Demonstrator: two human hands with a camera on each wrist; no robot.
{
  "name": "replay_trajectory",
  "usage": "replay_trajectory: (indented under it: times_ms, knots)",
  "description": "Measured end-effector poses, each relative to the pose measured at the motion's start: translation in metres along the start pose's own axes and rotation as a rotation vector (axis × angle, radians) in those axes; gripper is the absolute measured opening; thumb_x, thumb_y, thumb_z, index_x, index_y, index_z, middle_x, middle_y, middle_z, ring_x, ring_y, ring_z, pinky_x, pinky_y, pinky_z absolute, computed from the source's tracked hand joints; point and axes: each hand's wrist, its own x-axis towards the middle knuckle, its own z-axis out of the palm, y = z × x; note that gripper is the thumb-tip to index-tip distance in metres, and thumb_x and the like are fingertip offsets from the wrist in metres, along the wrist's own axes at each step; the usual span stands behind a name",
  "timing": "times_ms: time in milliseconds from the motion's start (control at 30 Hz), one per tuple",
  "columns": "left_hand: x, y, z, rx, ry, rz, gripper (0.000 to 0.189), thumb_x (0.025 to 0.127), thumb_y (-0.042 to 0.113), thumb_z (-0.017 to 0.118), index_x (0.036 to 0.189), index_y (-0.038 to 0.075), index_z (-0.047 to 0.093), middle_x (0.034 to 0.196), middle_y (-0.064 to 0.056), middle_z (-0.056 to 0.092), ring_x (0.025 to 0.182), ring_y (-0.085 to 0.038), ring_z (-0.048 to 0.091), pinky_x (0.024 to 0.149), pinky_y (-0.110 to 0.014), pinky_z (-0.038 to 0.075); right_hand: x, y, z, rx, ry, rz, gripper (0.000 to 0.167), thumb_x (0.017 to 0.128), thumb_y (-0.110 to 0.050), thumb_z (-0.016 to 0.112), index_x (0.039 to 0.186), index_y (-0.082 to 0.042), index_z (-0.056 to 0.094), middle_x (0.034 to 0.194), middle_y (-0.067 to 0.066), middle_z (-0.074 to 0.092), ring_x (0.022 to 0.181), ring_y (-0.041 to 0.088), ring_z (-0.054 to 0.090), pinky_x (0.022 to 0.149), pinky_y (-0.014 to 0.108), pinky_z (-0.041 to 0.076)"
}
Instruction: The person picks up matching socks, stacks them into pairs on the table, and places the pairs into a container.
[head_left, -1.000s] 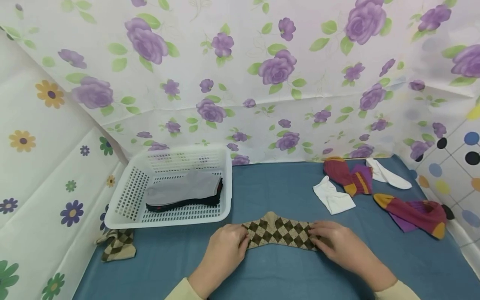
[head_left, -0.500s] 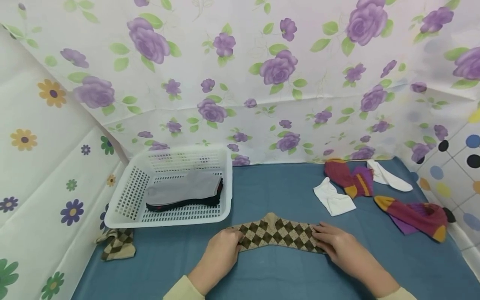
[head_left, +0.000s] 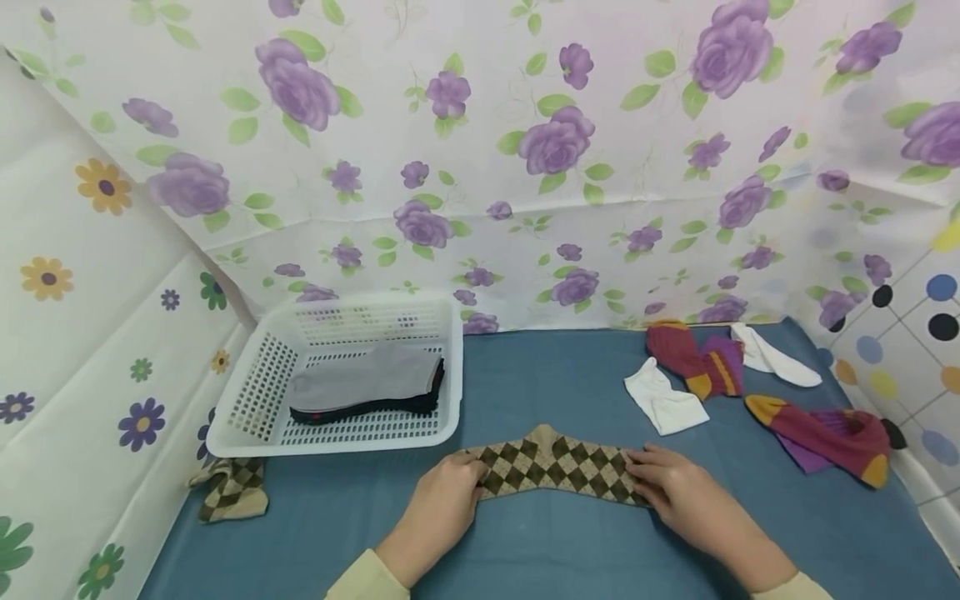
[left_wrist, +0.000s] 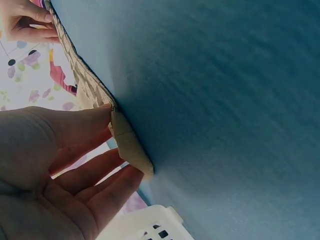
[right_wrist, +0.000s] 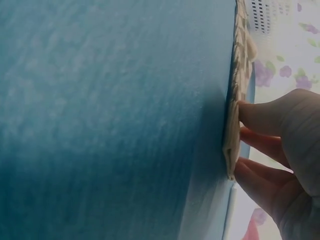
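Note:
A beige and brown argyle sock (head_left: 558, 467) lies stretched flat across the blue cloth, its heel bulging toward the back. My left hand (head_left: 442, 504) pinches its left end; in the left wrist view the thumb and fingertips meet the plain tan end (left_wrist: 130, 145). At the right end, fairly straight fingers and thumb of my right hand (head_left: 690, 500) rest on the fabric, spread across its width. The right wrist view shows the sock's edge (right_wrist: 232, 145) close to the cloth under those fingertips. Both palms stay off the sock.
A white plastic basket (head_left: 453, 392) at back left holds folded grey (head_left: 367, 375) and black socks. Another argyle sock (head_left: 234, 492) lies crumpled by its front left corner. To the right are white socks (head_left: 663, 398) and maroon socks with purple (head_left: 825, 433). Patterned sheets stand behind and beside.
Since a second ago my left hand has slid a little left and my right a little right, showing more of the sock between them. Over the last half second both stay nearly still.

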Motion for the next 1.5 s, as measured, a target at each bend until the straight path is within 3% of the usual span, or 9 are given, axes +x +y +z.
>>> replay_trajectory:
  times_ms: [233,400,533,733,900,1100,1233,1400,1500]
  knots:
    - [-0.003,-0.005,-0.002,-0.073,0.036,-0.002,0.020,0.081,0.015,0.072,0.101,0.016,0.070,0.116,-0.005,0.064,0.107,-0.020,0.061,0.083,-0.034,0.054,0.002,-0.005,-0.003,-0.024,0.090,-0.056,0.024,0.076,-0.018,0.078,0.099,-0.020,0.073,0.117,0.002,0.064,0.104,0.018,0.063,0.081,0.031,0.055]
    - [-0.010,-0.013,-0.009,-0.050,0.100,-0.011,0.027,0.084,0.027,0.070,0.108,0.015,0.069,0.118,-0.005,0.064,0.108,-0.021,0.061,0.084,-0.038,0.053,0.007,-0.010,-0.008,-0.005,0.170,-0.125,0.030,0.074,-0.018,0.079,0.103,-0.018,0.072,0.122,0.008,0.062,0.112,0.025,0.059,0.088,0.040,0.052]
    - [-0.019,-0.026,-0.015,-0.005,0.191,-0.065,0.032,0.084,0.032,0.070,0.111,0.017,0.066,0.108,-0.002,0.066,0.098,-0.019,0.063,0.080,-0.038,0.053,0.010,-0.015,-0.014,-0.004,0.197,-0.114,0.036,0.075,-0.020,0.078,0.110,-0.019,0.070,0.128,0.007,0.058,0.121,0.028,0.052,0.095,0.047,0.045]
    - [-0.040,-0.052,-0.024,0.074,0.252,-0.211,0.031,0.079,0.031,0.074,0.107,0.018,0.067,0.103,0.000,0.064,0.092,-0.020,0.060,0.078,-0.040,0.050,0.010,-0.026,-0.027,-0.003,0.330,-0.112,0.028,0.076,-0.022,0.076,0.104,-0.021,0.072,0.117,0.002,0.066,0.113,0.024,0.058,0.095,0.045,0.043]
    - [-0.055,-0.081,-0.039,0.148,0.234,-0.358,0.038,0.077,0.031,0.076,0.109,0.013,0.067,0.106,-0.008,0.065,0.096,-0.030,0.060,0.079,-0.050,0.048,0.016,-0.036,-0.037,0.037,0.482,-0.120,0.016,0.078,-0.024,0.073,0.093,-0.019,0.074,0.102,0.002,0.071,0.100,0.021,0.063,0.086,0.041,0.049]
    - [-0.072,-0.117,-0.055,0.221,0.160,-0.610,0.055,0.073,0.032,0.079,0.117,0.003,0.063,0.109,-0.023,0.062,0.102,-0.042,0.056,0.086,-0.060,0.042,0.022,-0.044,-0.039,0.097,0.504,-0.066,0.019,0.075,-0.021,0.076,0.093,-0.017,0.074,0.106,0.001,0.069,0.097,0.017,0.063,0.080,0.034,0.050]
    - [-0.085,-0.143,-0.063,0.191,0.060,-0.790,0.085,0.072,0.042,0.078,0.128,-0.012,0.043,0.127,-0.039,0.039,0.123,-0.054,0.032,0.095,-0.068,0.029,0.021,-0.045,-0.039,0.130,0.489,0.013,0.022,0.075,-0.022,0.077,0.097,-0.020,0.073,0.112,-0.001,0.067,0.101,0.015,0.061,0.082,0.032,0.049]
    - [-0.091,-0.170,-0.070,0.118,-0.034,-0.918,0.124,0.074,0.057,0.070,0.141,-0.018,-0.003,0.141,-0.046,-0.007,0.132,-0.060,-0.008,0.097,-0.074,0.015,0.021,-0.047,-0.036,0.167,0.461,0.076,0.028,0.076,-0.023,0.077,0.103,-0.021,0.071,0.117,0.000,0.064,0.107,0.017,0.059,0.079,0.035,0.053]
    - [-0.091,-0.183,-0.071,0.094,-0.021,-0.973,0.122,0.078,0.051,0.069,0.141,-0.014,-0.013,0.141,-0.045,-0.012,0.130,-0.063,-0.004,0.093,-0.075,0.021,0.021,-0.048,-0.034,0.174,0.434,0.082,0.030,0.077,-0.024,0.077,0.107,-0.022,0.070,0.121,0.002,0.063,0.108,0.018,0.059,0.079,0.039,0.053]
